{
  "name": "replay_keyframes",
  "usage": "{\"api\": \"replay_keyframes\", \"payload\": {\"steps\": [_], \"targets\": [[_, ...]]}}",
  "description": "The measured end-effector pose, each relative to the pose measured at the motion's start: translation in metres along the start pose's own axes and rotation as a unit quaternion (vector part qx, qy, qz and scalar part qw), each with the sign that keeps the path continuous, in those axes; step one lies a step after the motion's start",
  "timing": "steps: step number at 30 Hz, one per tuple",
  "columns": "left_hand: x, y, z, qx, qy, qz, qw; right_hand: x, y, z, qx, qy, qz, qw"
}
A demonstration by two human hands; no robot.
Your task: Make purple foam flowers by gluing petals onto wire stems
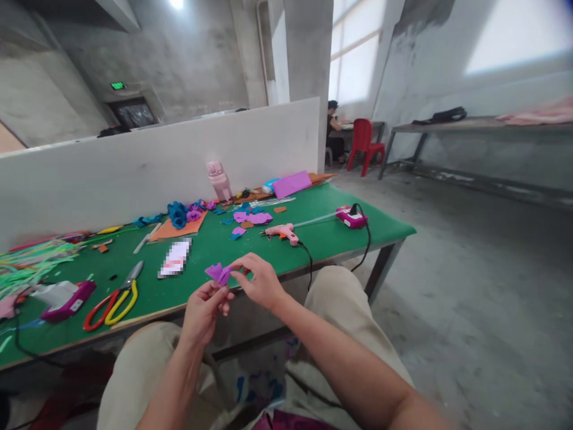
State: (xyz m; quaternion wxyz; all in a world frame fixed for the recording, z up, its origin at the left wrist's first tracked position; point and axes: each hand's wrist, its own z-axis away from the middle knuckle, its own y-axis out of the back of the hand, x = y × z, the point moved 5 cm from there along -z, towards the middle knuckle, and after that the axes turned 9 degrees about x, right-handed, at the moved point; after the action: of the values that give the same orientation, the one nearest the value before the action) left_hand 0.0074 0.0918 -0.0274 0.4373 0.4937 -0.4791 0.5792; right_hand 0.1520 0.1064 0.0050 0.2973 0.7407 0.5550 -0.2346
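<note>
Between my hands, just over the front edge of the green table (242,251), is a small purple paper flower (218,273) with flared petals. My left hand (206,307) pinches its base from below, fingers curled. From the right, my right hand (257,280) grips the flower's side between thumb and forefinger. Past my right hand lies a pink glue gun (283,232), its nozzle pointing left. Several purple petal pieces (259,218) and blue scraps are scattered behind it.
Scissors (120,298) with red and yellow handles lie left, near a purple power strip (69,301). Blue and purple flowers (178,215) rest on orange paper (197,226). A second power strip (351,217) sits right, cord hanging over the edge. A white partition (268,140) stands behind.
</note>
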Motion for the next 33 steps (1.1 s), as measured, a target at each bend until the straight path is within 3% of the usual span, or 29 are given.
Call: {"api": "replay_keyframes", "payload": {"steps": [8,17,22,28,33], "targets": [[-0.001,-0.006,0.004,-0.044,-0.008,-0.028,0.999,-0.007,0.007,0.002,-0.073,0.046,0.039,0.996],[-0.001,-0.007,0.005,-0.050,-0.035,-0.056,0.997,-0.010,0.007,0.005,-0.113,0.099,0.093,0.984],[0.000,-0.009,0.007,-0.048,-0.025,-0.058,0.997,-0.012,0.006,0.008,-0.106,0.143,0.128,0.976],[-0.006,-0.011,0.006,-0.067,0.037,0.009,0.997,-0.015,0.004,0.014,-0.073,0.226,0.186,0.953],[-0.004,-0.008,0.003,-0.037,0.019,0.039,0.998,-0.015,0.006,0.014,-0.067,0.224,0.174,0.957]]}}
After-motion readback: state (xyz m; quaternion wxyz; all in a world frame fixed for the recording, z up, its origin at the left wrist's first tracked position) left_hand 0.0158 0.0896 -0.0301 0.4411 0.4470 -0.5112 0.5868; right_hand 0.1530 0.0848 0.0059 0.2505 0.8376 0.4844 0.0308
